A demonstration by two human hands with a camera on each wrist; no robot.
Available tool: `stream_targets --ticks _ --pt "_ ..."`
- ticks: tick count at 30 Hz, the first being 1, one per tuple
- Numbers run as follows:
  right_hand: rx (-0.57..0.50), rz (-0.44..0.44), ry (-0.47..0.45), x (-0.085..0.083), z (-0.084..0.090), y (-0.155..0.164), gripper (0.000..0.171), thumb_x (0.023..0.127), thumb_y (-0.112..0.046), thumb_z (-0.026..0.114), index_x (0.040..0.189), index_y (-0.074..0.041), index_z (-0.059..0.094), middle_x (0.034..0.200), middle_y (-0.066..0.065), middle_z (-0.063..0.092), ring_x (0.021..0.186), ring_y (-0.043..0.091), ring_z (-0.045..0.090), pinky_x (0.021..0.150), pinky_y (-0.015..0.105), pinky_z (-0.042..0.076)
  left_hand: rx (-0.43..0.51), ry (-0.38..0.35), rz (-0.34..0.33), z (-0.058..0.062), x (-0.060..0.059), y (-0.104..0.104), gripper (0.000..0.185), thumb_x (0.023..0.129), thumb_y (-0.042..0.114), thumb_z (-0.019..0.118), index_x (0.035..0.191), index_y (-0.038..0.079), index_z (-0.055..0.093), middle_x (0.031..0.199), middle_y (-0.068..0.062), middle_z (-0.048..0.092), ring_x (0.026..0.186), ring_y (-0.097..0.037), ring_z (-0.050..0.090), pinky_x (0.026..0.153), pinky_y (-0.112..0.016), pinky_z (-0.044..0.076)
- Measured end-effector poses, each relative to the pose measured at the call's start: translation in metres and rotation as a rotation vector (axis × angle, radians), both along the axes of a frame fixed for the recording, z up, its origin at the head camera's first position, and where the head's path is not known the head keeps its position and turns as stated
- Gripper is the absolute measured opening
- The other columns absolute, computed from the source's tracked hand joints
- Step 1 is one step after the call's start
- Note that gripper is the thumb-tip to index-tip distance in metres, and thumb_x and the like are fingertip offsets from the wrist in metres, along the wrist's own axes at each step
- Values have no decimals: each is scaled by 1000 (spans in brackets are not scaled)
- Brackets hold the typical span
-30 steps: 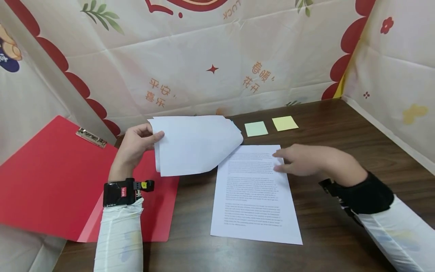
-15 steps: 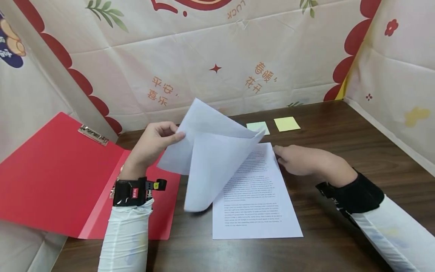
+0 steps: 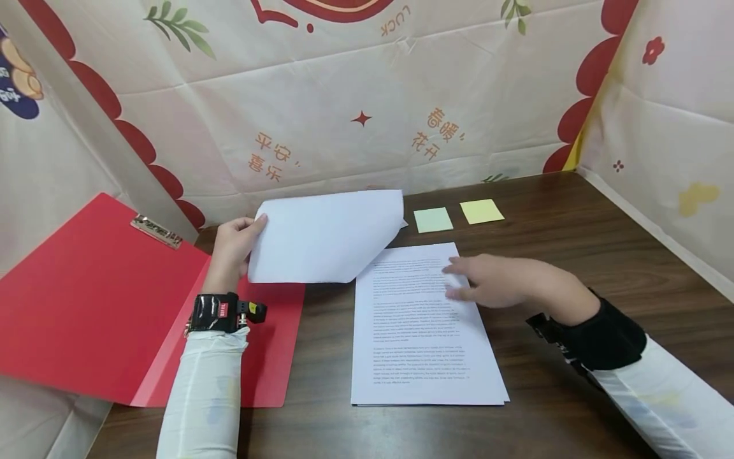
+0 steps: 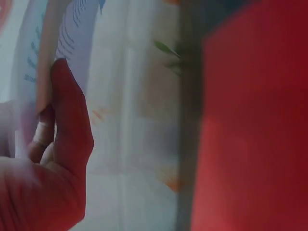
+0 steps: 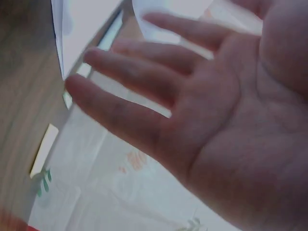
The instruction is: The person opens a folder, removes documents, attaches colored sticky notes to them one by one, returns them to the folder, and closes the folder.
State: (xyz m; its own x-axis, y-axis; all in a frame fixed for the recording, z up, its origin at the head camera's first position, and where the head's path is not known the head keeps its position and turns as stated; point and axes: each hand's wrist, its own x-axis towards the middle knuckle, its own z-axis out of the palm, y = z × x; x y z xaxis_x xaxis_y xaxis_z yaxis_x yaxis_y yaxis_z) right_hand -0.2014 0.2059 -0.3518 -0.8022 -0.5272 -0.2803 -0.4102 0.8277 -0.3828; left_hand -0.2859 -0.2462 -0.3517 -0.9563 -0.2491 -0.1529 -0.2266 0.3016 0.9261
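Head view, left hand [image 3: 229,250]: pinches white sheets [image 3: 327,236] at their left end.
Right hand [image 3: 499,280]: fingers extended over printed pages [image 3: 410,331], upper right; contact unclear.

Another printed sheet [image 3: 410,338] had come to lie beneath the fingers of the right hand [image 3: 493,280], which had shifted from the paper's edge to reach over it. The left hand [image 3: 230,248] had drawn leftward, and the white papers [image 3: 327,236] right of its fingers no longer splayed apart.
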Motion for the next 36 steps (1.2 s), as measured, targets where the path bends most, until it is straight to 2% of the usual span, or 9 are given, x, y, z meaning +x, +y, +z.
stream_targets --ticks 5,10,13,17,21,25,29,33,36 --pt "87 66 -80 5 -15 -11 77 95 -45 78 156 -7 51 169 26 37 154 48 42 121 66 40 -37 -67 111 -17 -14 -20 57 104 50 63 141 7 67 132 -7 57 112 -20 55 102 -43 57" --pt "121 34 -99 7 -21 -16 82 88 -33 87 158 -9 50 171 26 34 155 49 40 121 65 40 -97 -83 131 -25 -23 -29 59 107 48 60 143 2 66 142 -15 57 115 -22 57 94 -37 56" --pt "131 20 -101 7 -22 -17 85 86 -28 90 158 -8 50 172 25 33 156 48 38 121 64 40 -177 -89 130 -25 -26 -33 61 106 47 59 144 -1 64 153 -22 50 130 -28 51 98 -39 55" --pt "144 3 -103 5 -23 -19 88 83 -27 92 158 -9 50 173 23 31 157 48 37 121 65 40 -345 -69 100 -23 -27 -36 67 106 41 57 155 -5 50 162 -29 43 149 -39 41 116 -51 50" --pt "150 -2 -105 5 -23 -20 90 82 -31 92 158 -10 50 173 23 30 157 49 36 121 66 39 -452 -25 46 -22 -26 -33 69 107 36 53 162 -4 37 159 -30 49 151 -44 44 122 -56 44" --pt "148 -1 -107 5 -23 -19 90 82 -35 92 157 -10 51 173 24 30 157 49 36 121 67 39 -467 35 3 -18 -22 -23 62 108 33 51 160 2 42 156 -28 53 146 -43 51 118 -57 47" --pt "145 0 -98 5 -23 -19 90 81 -35 93 156 -9 53 172 25 32 156 50 37 120 67 40 -551 149 -126 -12 -13 0 50 107 30 56 148 1 57 149 -26 60 140 -43 57 114 -57 49" --pt "141 3 -82 5 -22 -20 91 79 -34 94 156 -10 52 172 26 31 155 51 38 119 67 41 -658 198 -413 -9 9 40 46 104 27 63 142 1 62 143 -23 66 132 -43 62 108 -56 52" --pt "126 -10 -68 4 -21 -19 94 80 -33 94 158 -10 49 173 28 27 155 51 37 120 67 41 -709 126 -641 -6 33 76 49 102 29 68 143 3 62 139 -21 68 124 -37 66 102 -52 56"
